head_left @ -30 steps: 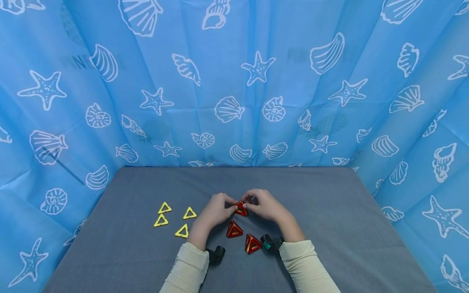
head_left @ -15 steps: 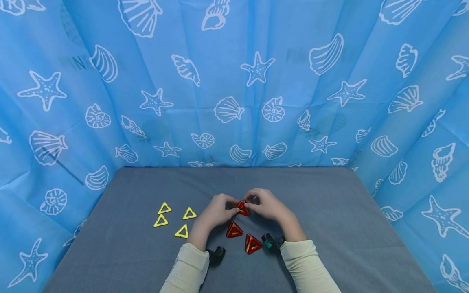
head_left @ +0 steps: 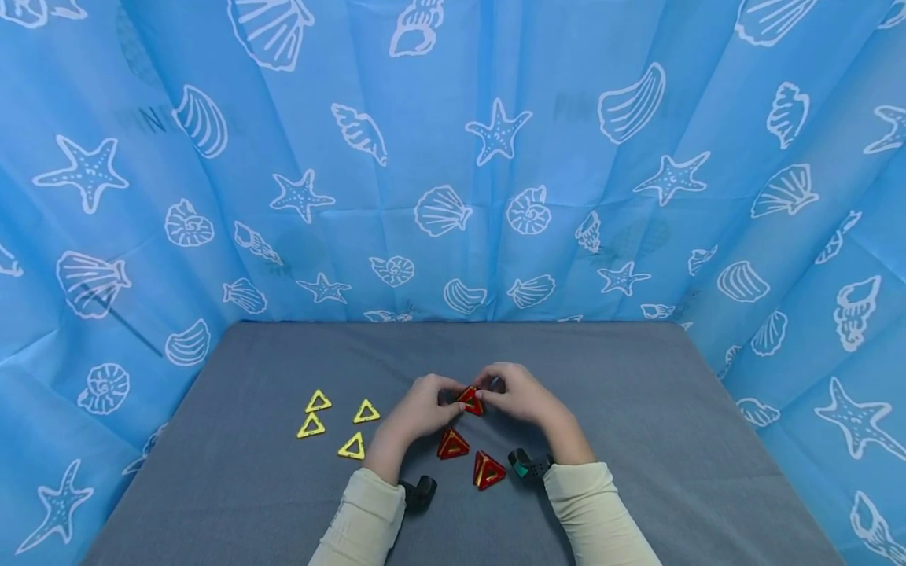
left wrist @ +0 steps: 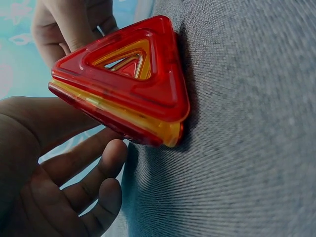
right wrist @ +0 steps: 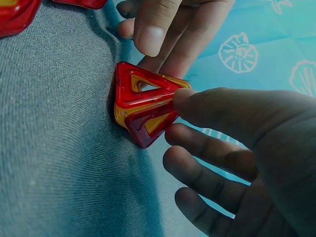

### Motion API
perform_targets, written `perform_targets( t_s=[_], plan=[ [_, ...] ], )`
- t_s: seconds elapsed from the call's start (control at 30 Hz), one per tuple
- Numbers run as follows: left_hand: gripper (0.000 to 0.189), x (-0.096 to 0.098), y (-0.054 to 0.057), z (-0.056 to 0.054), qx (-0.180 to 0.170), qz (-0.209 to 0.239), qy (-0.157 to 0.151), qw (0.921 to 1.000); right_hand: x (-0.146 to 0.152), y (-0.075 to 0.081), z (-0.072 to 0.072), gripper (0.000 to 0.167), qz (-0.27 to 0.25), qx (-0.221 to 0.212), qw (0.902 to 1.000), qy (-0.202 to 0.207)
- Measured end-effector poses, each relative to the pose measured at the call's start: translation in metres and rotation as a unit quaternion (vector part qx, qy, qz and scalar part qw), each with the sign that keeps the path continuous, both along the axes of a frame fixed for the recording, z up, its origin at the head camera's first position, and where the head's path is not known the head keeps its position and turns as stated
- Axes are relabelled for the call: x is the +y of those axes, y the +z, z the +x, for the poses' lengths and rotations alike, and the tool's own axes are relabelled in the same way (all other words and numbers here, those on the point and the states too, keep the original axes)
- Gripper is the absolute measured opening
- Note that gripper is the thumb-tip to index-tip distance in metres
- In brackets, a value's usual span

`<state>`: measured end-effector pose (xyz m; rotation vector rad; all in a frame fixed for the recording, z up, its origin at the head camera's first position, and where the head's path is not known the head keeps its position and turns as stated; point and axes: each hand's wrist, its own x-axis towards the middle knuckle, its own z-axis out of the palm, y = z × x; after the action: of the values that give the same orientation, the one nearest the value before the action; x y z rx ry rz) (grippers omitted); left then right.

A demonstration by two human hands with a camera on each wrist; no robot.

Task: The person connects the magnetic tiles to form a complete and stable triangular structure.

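Note:
Between my two hands, close over the table, is a small pyramid (head_left: 470, 401) of red and yellow triangular magnetic tiles. My left hand (head_left: 423, 406) holds it from the left, thumb in front and forefinger behind. From the other side my right hand (head_left: 521, 395) pinches it; the right wrist view shows the thumb (right wrist: 190, 102) on an edge, the other fingers loosely bent below. A second red pyramid (head_left: 453, 444) and a third (head_left: 488, 470) rest nearer me. In the left wrist view a red pyramid (left wrist: 163, 94) fills the foreground and hides the fingertips.
Several yellow triangular tiles, among them one tile (head_left: 351, 446), lie flat left of my left arm on the grey cloth-covered table (head_left: 637, 440). Black wrist cameras, one (head_left: 419, 494) on the left, sit low by the near pyramids. A blue shell-patterned curtain (head_left: 453, 244) hangs behind.
The held pyramid has shifted slightly to the right and turned a little between my fingers. My right hand has moved slightly right with it. The other pyramids and yellow tiles stay put.

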<state>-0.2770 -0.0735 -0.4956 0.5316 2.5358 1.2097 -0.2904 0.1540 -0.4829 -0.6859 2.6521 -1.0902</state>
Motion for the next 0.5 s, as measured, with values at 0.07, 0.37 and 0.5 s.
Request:
perform_targets(
  t_s=[0.07,0.37,0.5],
  plan=[
    [0.03,0.0,0.0,0.0,-0.002,0.002,0.001,1.0,0.0,0.0,0.0,0.011,-0.001,0.001,1.0,0.0],
    [0.03,-0.001,0.0,-0.001,0.005,0.008,0.001,1.0,0.007,0.002,-0.002,0.012,-0.016,-0.015,0.9997,-0.006],
    [0.03,-0.002,-0.001,-0.001,0.002,0.008,0.004,1.0,0.013,0.0,-0.003,0.016,-0.016,-0.019,0.9996,-0.013]
  ],
)
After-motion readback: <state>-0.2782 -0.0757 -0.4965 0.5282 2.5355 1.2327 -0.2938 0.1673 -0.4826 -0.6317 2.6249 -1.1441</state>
